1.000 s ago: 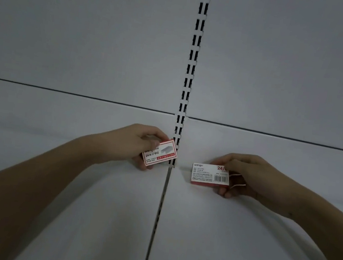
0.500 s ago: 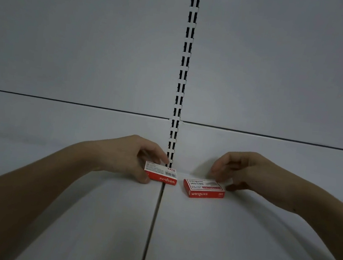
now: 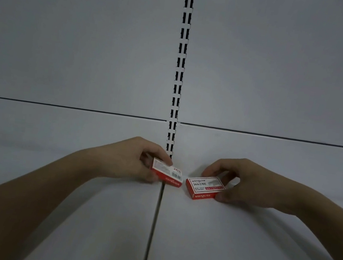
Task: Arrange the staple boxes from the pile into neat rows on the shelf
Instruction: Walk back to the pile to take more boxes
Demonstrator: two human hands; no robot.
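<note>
My left hand [image 3: 131, 161] pinches one staple box [image 3: 168, 174] over the shelf [image 3: 238, 247] seam; my right hand [image 3: 244, 183] pinches the other staple box [image 3: 204, 187], just beside it.

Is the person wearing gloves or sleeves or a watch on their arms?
No. The left hand and the right hand are bare, with no gloves and no rings that show. Both forearms are bare too, right down to the picture's edge, so no sleeves are in view. No watch or bracelet shows on either wrist.
</note>
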